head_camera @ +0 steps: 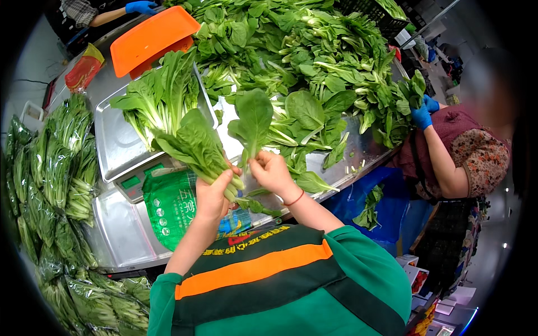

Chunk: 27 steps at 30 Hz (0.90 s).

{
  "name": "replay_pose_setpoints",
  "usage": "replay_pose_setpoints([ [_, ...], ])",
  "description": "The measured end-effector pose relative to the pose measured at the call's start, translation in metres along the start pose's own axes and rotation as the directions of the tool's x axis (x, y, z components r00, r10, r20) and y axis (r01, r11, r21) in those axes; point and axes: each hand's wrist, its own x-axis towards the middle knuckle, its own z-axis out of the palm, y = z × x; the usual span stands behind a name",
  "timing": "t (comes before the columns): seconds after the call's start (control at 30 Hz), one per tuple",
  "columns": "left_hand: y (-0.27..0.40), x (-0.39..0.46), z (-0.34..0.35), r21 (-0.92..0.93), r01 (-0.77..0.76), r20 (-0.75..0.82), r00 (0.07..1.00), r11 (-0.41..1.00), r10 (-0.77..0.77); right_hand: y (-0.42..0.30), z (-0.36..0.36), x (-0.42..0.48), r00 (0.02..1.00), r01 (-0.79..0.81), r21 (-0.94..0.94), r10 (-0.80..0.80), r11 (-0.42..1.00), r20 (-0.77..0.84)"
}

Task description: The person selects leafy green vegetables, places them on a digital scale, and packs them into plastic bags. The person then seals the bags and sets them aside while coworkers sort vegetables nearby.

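Observation:
A bunch of leafy greens (195,145) is gripped by its pale stems in my left hand (212,191). My right hand (271,172) pinches the stem of a separate leafy green (254,117), close beside that bunch. Beyond my left hand, more greens (162,98) lie on the metal pan (119,145) of a weighing scale (136,182). Loose broad leaves (307,111) spread over the table past my right hand. Under my left wrist is a green printed bag (168,210), partly hidden.
A large heap of greens (319,54) covers the far table. An orange tray (153,40) stands behind the scale. Bagged greens (56,164) pile up at left. A co-worker's blue-gloved hands (422,113) hold greens at right, above a blue bag (378,201). Another gloved hand (141,7) shows at top left.

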Motion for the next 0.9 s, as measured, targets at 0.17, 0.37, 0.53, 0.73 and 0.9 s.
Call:
replay_pose_setpoints([
  [0.17, 0.015, -0.007, 0.005, -0.002, 0.104, 0.113, 0.988, 0.995, -0.104, 0.018, -0.046, 0.011, 0.997, 0.008, -0.509, 0.035, 0.861, 0.075],
  [0.37, 0.011, -0.005, -0.004, 0.114, 0.132, 0.152, 0.977, 0.985, -0.149, 0.072, -0.074, 0.032, 0.956, 0.146, -0.622, -0.272, 0.769, -0.113],
  [0.53, 0.007, 0.005, -0.015, -0.051, 0.116, 0.008, 0.993, 0.992, -0.116, 0.061, -0.072, 0.034, 0.928, -0.225, 0.639, 0.361, 0.736, -0.090],
  [0.73, 0.003, 0.008, -0.002, -0.117, 0.106, 0.002, 0.994, 0.987, -0.107, 0.022, -0.039, 0.011, 0.936, -0.325, 0.927, 0.201, 0.186, 0.288],
  [0.9, 0.006, 0.013, 0.019, 0.055, -0.002, -0.015, 1.000, 0.998, 0.002, -0.006, -0.020, 0.002, 0.961, -0.277, 0.669, 0.181, 0.689, 0.211],
])
